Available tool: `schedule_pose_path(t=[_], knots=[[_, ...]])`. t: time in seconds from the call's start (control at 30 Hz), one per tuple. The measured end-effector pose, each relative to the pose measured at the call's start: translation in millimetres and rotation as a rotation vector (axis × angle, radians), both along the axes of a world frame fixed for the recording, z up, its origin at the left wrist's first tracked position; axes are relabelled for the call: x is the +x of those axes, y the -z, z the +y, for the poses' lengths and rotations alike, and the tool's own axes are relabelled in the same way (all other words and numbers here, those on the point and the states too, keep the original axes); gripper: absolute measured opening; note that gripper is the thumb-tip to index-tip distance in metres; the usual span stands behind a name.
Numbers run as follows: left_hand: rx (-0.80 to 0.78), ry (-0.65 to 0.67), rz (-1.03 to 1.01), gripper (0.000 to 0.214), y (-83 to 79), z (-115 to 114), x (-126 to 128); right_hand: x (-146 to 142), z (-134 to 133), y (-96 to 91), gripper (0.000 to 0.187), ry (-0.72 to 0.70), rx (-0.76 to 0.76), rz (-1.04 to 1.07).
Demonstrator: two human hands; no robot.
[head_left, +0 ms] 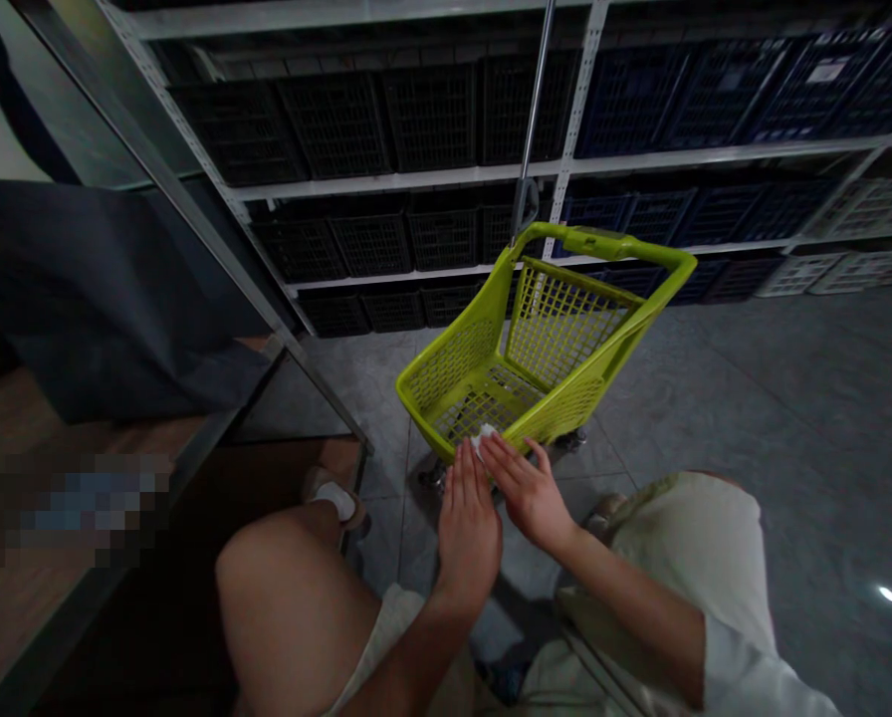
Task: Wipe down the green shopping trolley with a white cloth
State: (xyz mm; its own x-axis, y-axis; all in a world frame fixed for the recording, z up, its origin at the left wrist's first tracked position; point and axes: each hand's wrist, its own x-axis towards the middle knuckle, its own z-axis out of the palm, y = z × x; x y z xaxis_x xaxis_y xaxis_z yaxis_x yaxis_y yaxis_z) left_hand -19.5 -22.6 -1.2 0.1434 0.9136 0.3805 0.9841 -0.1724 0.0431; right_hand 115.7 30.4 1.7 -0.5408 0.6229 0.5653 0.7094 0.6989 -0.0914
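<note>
At the near rim of the green cart, the left hand and right hand, fingers extended, touch a white cloth; whether either grips it cannot be told.

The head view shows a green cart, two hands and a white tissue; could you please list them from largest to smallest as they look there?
1. Green cart: largest.
2. Left hand and right hand: they look about alike, and nearness to the camera makes ranking them unsure.
3. White tissue: smallest.
</note>
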Motion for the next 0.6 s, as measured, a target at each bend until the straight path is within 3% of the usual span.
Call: schedule_pose_path(t=[0.07,0.13,0.23,0.3,0.4,0.5,0.6], knots=[[-0.005,0.005,-0.007,0.076,-1.8,0,-1,10,8,-2.8,0.069,-0.075,0.01,-0.059],[-0.017,0.006,-0.012,0.076,-2.7,-1,-1,38,33,-8.7,0.071,-0.048,0.024,-0.077],[-0.031,0.009,-0.007,0.075,-1.7,0,0,79,75,-16.8,0.072,0.208,0.054,0.004],[-0.03,0.011,-0.001,0.075,-0.1,0,2,85,83,-18.5,0.072,0.348,0.057,0.056],[-0.019,0.008,0.008,0.074,1.3,1,6,56,59,-14.9,0.072,0.345,0.015,0.077],[-0.009,0.009,0.023,0.072,0.2,0,7,14,19,-11.5,0.065,0.114,-0.015,-0.008],[-0.022,0.007,0.043,0.07,-1.9,0,7,7,10,-15.7,0.062,-0.056,-0.018,-0.115]])
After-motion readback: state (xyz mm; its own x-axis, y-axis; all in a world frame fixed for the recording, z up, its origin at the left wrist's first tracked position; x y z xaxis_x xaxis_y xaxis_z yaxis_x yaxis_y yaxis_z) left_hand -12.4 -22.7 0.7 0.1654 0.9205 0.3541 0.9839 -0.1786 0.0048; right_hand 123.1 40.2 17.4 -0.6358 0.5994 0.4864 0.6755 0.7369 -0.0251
